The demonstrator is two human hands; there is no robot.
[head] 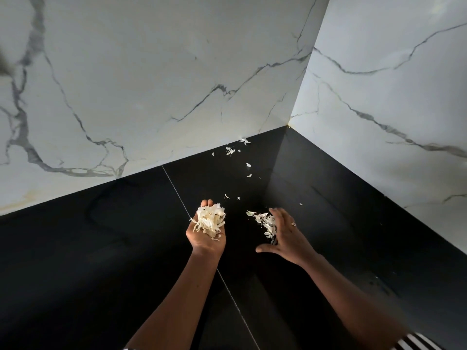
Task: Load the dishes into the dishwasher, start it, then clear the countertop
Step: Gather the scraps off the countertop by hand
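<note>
The black table [101, 261] fills a corner between marble walls [151, 84], and I read no writing anywhere. The left hand [206, 236] lies palm up, fingers loosely cupped under a heap of peelings [211, 221]. The right hand [286, 236], wearing a ring [293, 224], lies palm down with straight fingers touching a loose pile [264, 222] that lies along their inner side, between the hands. Stray bits [231, 150] trail toward the corner, so I judge the right hand sweeps next.
</note>
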